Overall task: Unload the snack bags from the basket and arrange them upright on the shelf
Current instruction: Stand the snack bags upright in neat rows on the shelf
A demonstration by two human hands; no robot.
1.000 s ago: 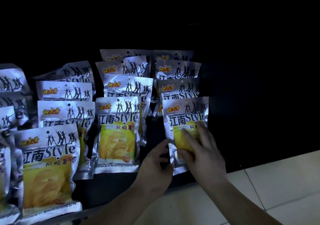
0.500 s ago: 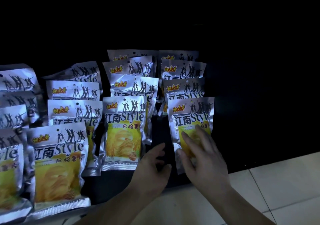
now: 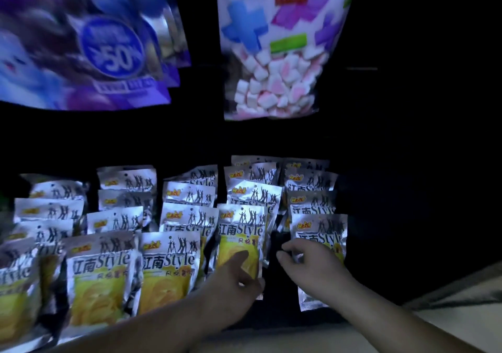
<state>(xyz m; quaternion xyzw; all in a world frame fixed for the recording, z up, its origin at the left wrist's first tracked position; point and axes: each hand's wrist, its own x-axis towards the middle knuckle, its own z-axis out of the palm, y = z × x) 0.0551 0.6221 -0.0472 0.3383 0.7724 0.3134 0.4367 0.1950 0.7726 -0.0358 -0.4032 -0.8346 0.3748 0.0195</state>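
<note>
Dim shelf (image 3: 282,316); left hand (image 3: 233,280) clasped round a chip bag (image 3: 240,230), right hand (image 3: 308,264) curled, grip unclear.

1. A dark shelf (image 3: 282,321) is carrying silver chip bags (image 3: 168,265), all standing upright in several columns running front to back.
2. Each bag is overlapping the one behind it, so only the front bags are showing their yellow panels.
3. The right-hand front bag (image 3: 320,233) is standing slightly apart from the next front bag (image 3: 241,233), with a dark gap between them.
4. Above, purple bags (image 3: 81,40) and a marshmallow bag (image 3: 277,53) are showing blurred; their support is lying hidden in the dark.
5. Pale floor (image 3: 448,325) is showing below the shelf's right end.
</note>
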